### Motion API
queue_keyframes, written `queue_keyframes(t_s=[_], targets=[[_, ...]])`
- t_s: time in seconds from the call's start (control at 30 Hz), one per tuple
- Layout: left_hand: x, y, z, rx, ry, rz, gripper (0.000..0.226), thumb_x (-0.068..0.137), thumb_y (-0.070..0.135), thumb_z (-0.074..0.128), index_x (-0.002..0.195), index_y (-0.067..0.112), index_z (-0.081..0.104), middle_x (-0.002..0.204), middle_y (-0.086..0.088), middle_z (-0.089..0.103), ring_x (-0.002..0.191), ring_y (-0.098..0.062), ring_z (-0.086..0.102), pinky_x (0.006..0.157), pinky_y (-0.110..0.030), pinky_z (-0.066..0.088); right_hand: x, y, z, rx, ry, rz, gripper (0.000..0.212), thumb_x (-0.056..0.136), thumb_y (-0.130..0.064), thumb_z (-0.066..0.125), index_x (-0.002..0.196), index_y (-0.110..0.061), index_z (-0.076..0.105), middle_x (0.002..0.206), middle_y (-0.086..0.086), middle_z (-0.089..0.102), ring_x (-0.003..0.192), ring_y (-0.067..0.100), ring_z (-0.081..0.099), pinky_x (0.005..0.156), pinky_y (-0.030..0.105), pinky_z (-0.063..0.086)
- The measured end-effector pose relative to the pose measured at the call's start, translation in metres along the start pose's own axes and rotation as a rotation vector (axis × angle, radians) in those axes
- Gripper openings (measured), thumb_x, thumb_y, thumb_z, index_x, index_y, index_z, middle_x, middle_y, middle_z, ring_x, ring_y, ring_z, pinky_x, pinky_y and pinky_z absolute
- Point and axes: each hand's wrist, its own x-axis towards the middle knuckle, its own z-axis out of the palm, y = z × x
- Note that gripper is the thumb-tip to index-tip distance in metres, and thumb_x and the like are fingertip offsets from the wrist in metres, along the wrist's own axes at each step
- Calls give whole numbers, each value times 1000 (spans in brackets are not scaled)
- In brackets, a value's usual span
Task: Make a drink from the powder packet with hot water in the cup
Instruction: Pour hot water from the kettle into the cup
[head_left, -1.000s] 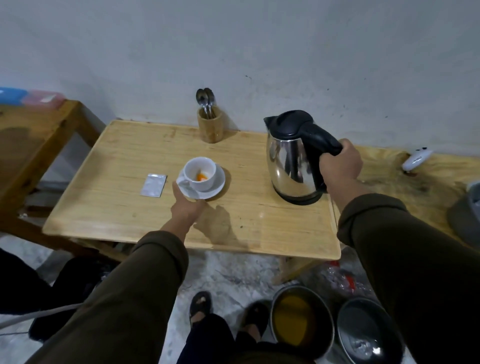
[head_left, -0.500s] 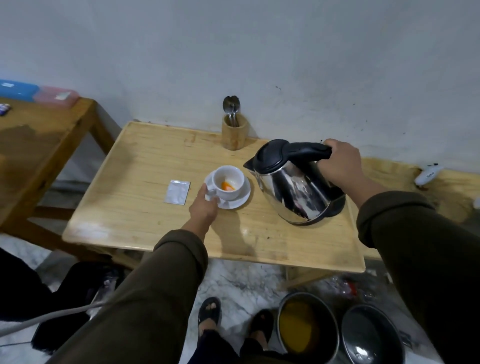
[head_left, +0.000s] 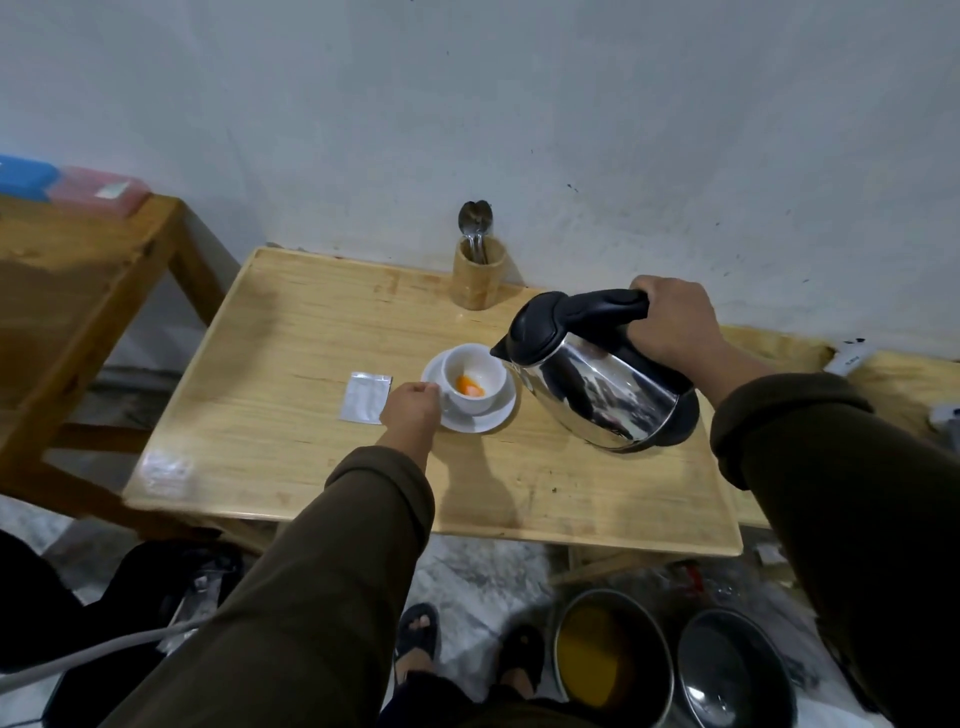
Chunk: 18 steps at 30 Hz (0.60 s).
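Cup (head_left: 474, 378) is what I go by, white, on its saucer (head_left: 488, 420) on the pale wooden table (head_left: 291, 332), with an orange patch of powder at the bottom. Nearest me, two dark pots (head_left: 613, 657) stand on the floor under the table edge, the right one cut off by the frame; a pair of sandalled feet (head_left: 415, 636) shows beside them. My left hand (head_left: 411, 413) is at the cup's left side, fingers curled in at the handle and saucer rim; the handle itself is hidden behind the knuckles, so I cannot tell which of the two it pinches. Just left of that hand lies the silver packet (head_left: 365, 397), flat, its near corner tucked behind the hand. My right hand (head_left: 670, 325) grips the black handle of the steel kettle (head_left: 597, 379), fingers wrapped round it; the kettle is tilted, spout just beside the cup's far rim. I cannot make out any water stream. Farther back, a wooden holder (head_left: 478, 280) with spoons (head_left: 475, 218) stands against the wall. A second table (head_left: 78, 270) at far left carries blue and pink boxes (head_left: 78, 187), partly cropped.
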Motion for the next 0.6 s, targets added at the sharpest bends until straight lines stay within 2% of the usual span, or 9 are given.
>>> queue_keyframes(t_s=[0.1,0.17,0.23,0.4,0.53,0.6], targets=[[4,2,-1,-19,-17,-31,36,93,29,52,124,13,61,127,-14,62,116,-34,60,95,-41,52,2,-5,-1,-9,-12,-4,13,75,0,54,78,-11,47,73,8,48,73,28,45,51,27,28],[6,2,-2,-23,-32,-41,36,93,29,53,123,12,62,125,-16,64,114,-35,61,97,-42,52,2,-8,-3,-12,-21,-7,13,76,0,54,79,-11,47,76,9,50,75,28,45,61,29,32],[8,2,-2,-33,-41,-47,35,92,29,53,122,12,62,123,-17,64,113,-36,62,97,-43,53,2,-9,-4,-28,-23,-10,13,76,0,54,80,-11,47,78,10,51,76,27,45,65,29,33],[11,0,-3,-25,-60,-52,36,91,31,53,121,12,62,121,-17,65,113,-36,62,99,-45,52,3,-11,-6,-49,-15,-10,14,77,-1,55,81,-12,47,79,9,50,77,27,44,66,29,33],[14,2,-3,2,-56,-61,36,92,32,54,121,13,63,120,-15,66,112,-35,63,100,-44,52,4,-12,-7,-55,-13,-27,14,77,-1,54,80,-12,47,78,10,51,76,27,45,55,25,29],[14,2,-2,21,-52,-55,37,92,32,53,121,13,63,120,-15,66,111,-34,63,100,-43,51,4,-12,-8,-56,-13,-30,14,77,-1,54,80,-12,47,78,9,51,76,27,44,58,27,30]])
